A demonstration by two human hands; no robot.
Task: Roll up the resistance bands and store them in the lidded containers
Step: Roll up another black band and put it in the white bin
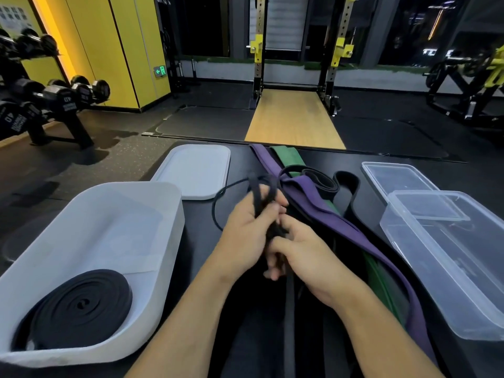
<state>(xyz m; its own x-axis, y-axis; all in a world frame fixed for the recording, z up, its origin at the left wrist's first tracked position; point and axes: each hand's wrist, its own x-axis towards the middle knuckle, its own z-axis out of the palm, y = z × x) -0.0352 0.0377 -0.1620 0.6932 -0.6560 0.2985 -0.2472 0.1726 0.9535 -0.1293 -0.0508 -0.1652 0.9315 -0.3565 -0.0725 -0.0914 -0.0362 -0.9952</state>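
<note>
Over the middle of the bench (199, 236), our left hand (245, 230) and right hand (302, 257) meet on a thin black band (261, 190). The fingers (279, 203) of both hands are curled round its bunched strands, left above right. Beside them a purple band (321, 211), a green band (286, 156) and a wide black band (347, 181) lie overlapping. At the near left corner a white container (174, 227) holds 1 rolled black band (81, 306), with a white lid (193, 170) beyond it. Along the right edge sit a clear container (436, 268) and a clear lid (395, 175).
</note>
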